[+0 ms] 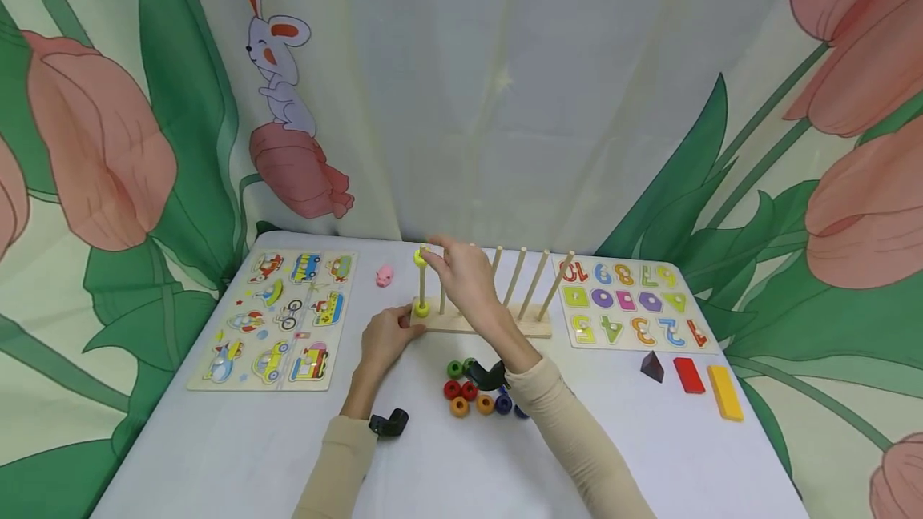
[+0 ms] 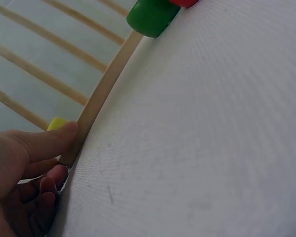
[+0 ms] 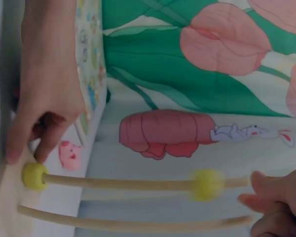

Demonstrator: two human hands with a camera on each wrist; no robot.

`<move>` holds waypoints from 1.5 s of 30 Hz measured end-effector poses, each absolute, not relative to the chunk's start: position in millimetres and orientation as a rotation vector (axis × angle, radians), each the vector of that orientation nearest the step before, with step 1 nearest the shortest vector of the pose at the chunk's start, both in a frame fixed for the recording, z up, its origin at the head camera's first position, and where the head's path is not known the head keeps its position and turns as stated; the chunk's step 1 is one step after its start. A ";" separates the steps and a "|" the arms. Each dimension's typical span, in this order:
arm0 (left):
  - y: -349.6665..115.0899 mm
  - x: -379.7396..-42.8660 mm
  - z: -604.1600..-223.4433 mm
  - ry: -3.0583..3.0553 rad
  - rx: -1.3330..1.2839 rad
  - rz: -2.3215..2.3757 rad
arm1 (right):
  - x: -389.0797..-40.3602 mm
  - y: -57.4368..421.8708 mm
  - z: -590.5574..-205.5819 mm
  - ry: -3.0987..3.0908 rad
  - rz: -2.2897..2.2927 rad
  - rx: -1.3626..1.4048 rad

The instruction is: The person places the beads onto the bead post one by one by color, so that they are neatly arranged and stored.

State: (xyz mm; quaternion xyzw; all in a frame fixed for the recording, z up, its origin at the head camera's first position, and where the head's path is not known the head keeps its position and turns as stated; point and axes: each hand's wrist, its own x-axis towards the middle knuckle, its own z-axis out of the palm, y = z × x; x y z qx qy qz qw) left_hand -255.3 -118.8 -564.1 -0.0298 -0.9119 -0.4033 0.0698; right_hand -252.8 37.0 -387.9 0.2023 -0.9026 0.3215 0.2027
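Note:
A wooden peg rack (image 1: 456, 322) with several upright pegs stands on the table. At its left end, my left hand (image 1: 386, 336) grips the base, thumb on the front edge in the left wrist view. One yellow bead (image 3: 35, 177) sits at the bottom of the leftmost peg. Higher on that peg is a second yellow bead (image 3: 207, 184), blurred and threaded on it. My right hand (image 1: 467, 279) is at the peg's top; the right wrist view shows its fingertips (image 3: 260, 185) near the tip, apart from the bead.
Loose green, red (image 1: 452, 389), orange (image 1: 459, 407) and blue beads lie before the rack, partly behind the right forearm. A vehicle puzzle board (image 1: 284, 319) lies left, with a pink pig (image 1: 384, 275) beside it. A number board (image 1: 634, 304) and red (image 1: 689, 376), yellow (image 1: 725, 393) and dark (image 1: 652, 367) blocks lie right.

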 end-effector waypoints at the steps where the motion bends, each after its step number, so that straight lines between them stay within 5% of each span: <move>1: -118.6 -254.8 -564.0 -2.746 -0.083 -1.217 | -248.8 42.3 -392.5 -2.484 0.950 0.561; 15: -118.1 -255.7 -561.7 -2.752 -0.086 -1.246 | -184.2 177.9 -515.9 -2.678 1.387 0.046; 24: -119.4 -261.9 -557.7 -2.735 -0.097 -1.226 | -163.2 197.1 -542.1 -2.861 1.347 0.006; 45: -118.1 -257.2 -562.4 -2.741 -0.073 -1.248 | -254.1 78.1 -381.1 -2.303 1.245 0.511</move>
